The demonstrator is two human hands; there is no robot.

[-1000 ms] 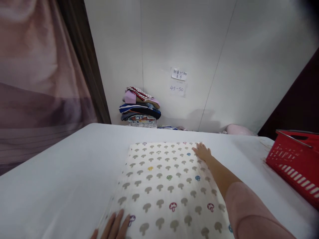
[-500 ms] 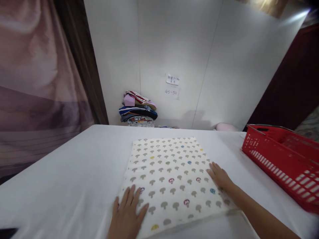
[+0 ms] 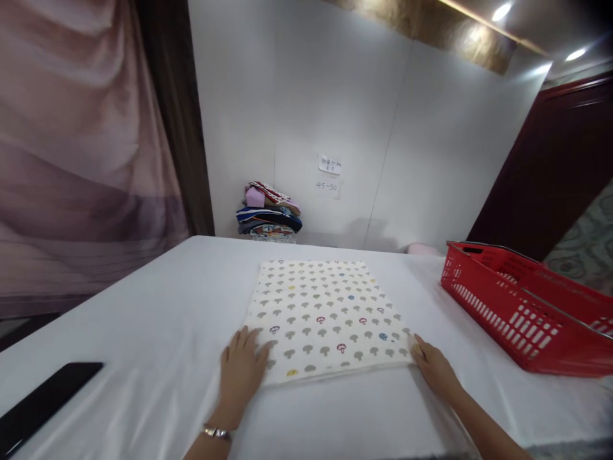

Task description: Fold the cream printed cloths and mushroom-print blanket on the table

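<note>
A white cloth (image 3: 325, 313) printed with grey and coloured mushrooms lies flat, in a squarish shape, on the white-covered table (image 3: 158, 306). My left hand (image 3: 242, 370) rests on its near left corner with the fingers spread, and a bracelet (image 3: 218, 432) circles that wrist. At the near right corner, my right hand (image 3: 433, 367) has its fingers closed on the cloth's edge.
To the right stands a red plastic basket (image 3: 502, 306). A black flat device (image 3: 48, 396) lies at the near left. Folded fabrics (image 3: 271, 214) are stacked beyond the far edge, by a wall with paper notes (image 3: 329, 165). A pink curtain (image 3: 76, 160) hangs left.
My right hand has slid nearer along the cloth's right side to its corner and closed on the edge. The view has tilted up and shifted, showing more of the black device and the ceiling lights.
</note>
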